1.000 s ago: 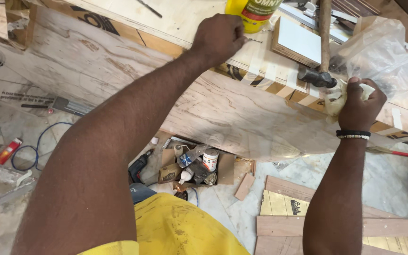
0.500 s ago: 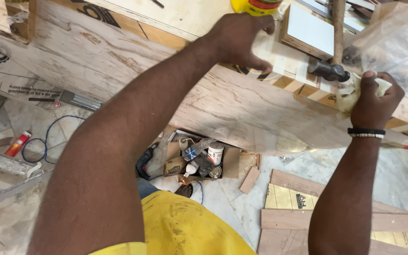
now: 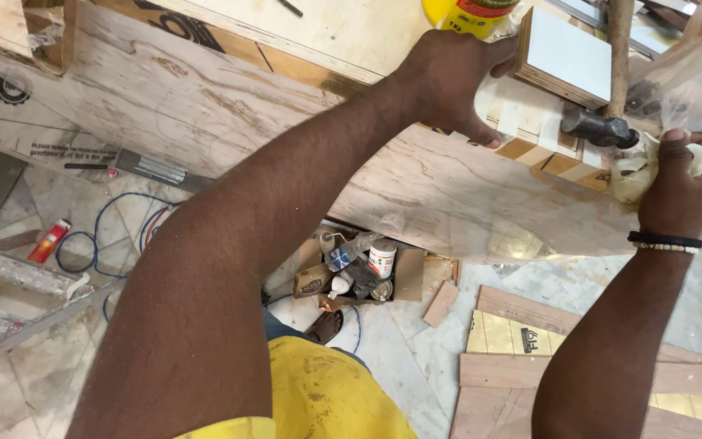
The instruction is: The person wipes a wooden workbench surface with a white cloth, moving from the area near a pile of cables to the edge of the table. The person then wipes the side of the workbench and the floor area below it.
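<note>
Your left hand [image 3: 457,81] lies on the front edge of the desk [image 3: 327,32], fingers curled over the striped plywood edge [image 3: 530,130] and pressing on it, just beside a white-faced block [image 3: 566,57]. It grips nothing loose; it is clenched against the wood. A yellow bottle [image 3: 469,12] stands right behind your knuckles.

Your right hand [image 3: 680,183] is closed around a wad of pale cloth [image 3: 631,175], held against the same edge further along. Just above it a hammer [image 3: 603,126] rests with its dark head on the edge and its wooden handle running up and away. Clear plastic sheet [image 3: 692,73] bunches near your right wrist, which wears a black and beaded band [image 3: 664,241].

A veneered panel [image 3: 416,187] covered in film slopes down from the edge toward you.

On the floor below, a cardboard box [image 3: 408,276] holds small bottles and a can. Flat boards [image 3: 578,374] lie to the right, a blue cable [image 3: 107,236] and a red lighter-shaped thing [image 3: 49,241] to the left.
</note>
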